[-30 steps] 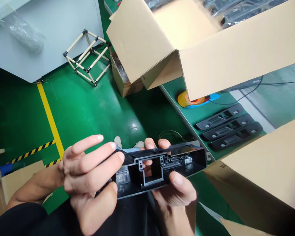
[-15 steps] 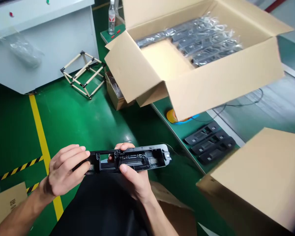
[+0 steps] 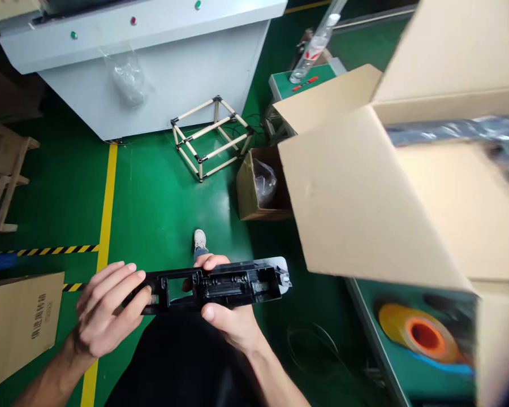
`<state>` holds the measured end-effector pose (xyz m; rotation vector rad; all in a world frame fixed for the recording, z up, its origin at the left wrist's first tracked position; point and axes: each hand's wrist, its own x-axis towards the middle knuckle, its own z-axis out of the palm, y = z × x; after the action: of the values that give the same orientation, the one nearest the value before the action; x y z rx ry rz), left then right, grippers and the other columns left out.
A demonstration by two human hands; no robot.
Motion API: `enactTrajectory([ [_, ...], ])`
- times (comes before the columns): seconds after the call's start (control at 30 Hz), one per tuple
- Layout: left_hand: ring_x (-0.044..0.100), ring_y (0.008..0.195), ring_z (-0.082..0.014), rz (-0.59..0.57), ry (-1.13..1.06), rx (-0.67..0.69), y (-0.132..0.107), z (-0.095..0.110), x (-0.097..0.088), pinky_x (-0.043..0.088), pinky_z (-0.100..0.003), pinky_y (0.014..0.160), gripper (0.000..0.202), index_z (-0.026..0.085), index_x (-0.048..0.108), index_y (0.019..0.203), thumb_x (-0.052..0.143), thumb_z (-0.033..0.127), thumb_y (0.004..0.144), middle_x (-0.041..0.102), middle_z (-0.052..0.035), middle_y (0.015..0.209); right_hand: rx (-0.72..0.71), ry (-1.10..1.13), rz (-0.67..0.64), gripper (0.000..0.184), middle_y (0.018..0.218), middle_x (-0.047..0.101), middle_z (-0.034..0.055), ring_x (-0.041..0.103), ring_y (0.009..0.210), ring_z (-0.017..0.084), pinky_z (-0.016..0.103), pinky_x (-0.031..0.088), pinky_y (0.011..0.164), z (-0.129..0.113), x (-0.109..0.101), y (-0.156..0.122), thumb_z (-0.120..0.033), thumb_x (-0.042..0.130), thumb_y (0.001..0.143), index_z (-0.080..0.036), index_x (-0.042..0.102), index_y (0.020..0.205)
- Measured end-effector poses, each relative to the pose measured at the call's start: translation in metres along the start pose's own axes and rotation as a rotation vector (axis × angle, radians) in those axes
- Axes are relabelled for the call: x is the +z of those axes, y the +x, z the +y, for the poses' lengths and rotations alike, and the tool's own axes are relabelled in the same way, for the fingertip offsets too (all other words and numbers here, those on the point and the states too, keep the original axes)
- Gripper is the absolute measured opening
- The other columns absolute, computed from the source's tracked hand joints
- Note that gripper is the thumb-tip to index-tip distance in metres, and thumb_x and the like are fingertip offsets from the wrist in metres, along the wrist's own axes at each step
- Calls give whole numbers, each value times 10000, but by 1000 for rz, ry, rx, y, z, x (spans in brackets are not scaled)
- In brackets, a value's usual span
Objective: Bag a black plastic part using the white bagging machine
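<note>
A long black plastic panel [image 3: 224, 287], like a car window-switch trim, lies level across my body with its hollow ribbed side facing up. It has a square cut-out left of the middle and a grey rounded tip at the right end. My left hand [image 3: 112, 302] is closed over the panel's left end, fingers on top; that end is partly hidden. Around the middle wraps my right hand [image 3: 231, 322], its thumb on the near edge and its fingertips showing at the far edge.
An open cardboard box [image 3: 356, 203] with plastic-wrapped parts stands on a green bench at right, beside an orange and yellow tape roll [image 3: 424, 333]. A tube frame [image 3: 212, 141] and a small carton [image 3: 254, 192] sit on the floor. Behind is a white machine [image 3: 161, 73].
My view has swung left, so the box shifts right and the row of black panels on the bench leaves the picture. Both hands keep the same hold on the panel.
</note>
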<state>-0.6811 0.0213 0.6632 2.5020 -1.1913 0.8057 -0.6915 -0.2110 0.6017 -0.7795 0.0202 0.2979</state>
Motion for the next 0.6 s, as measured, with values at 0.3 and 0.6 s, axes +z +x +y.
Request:
enactTrajectory([
  [0.3, 655, 1250, -282, 0, 37, -456, 56, -111, 82, 584, -419, 1052, 222, 161, 661, 1046, 795, 81, 889, 679, -146, 1211, 72, -307, -61, 428, 1265, 686, 56, 673, 1196, 222, 439, 571, 1046, -43, -5, 202, -482, 765, 896, -316, 518, 1205],
  [0.6, 637, 1347, -360, 421, -1106, -1432, 72, -215, 137, 536, -492, 1140, 830, 244, 527, 1552, 608, 787, 929, 654, -158, 1470, -597, -1734, -336, 524, 1145, 683, 97, 612, 1019, 270, 441, 513, 879, -63, 8, 395, -83, 689, 800, -275, 672, 1287],
])
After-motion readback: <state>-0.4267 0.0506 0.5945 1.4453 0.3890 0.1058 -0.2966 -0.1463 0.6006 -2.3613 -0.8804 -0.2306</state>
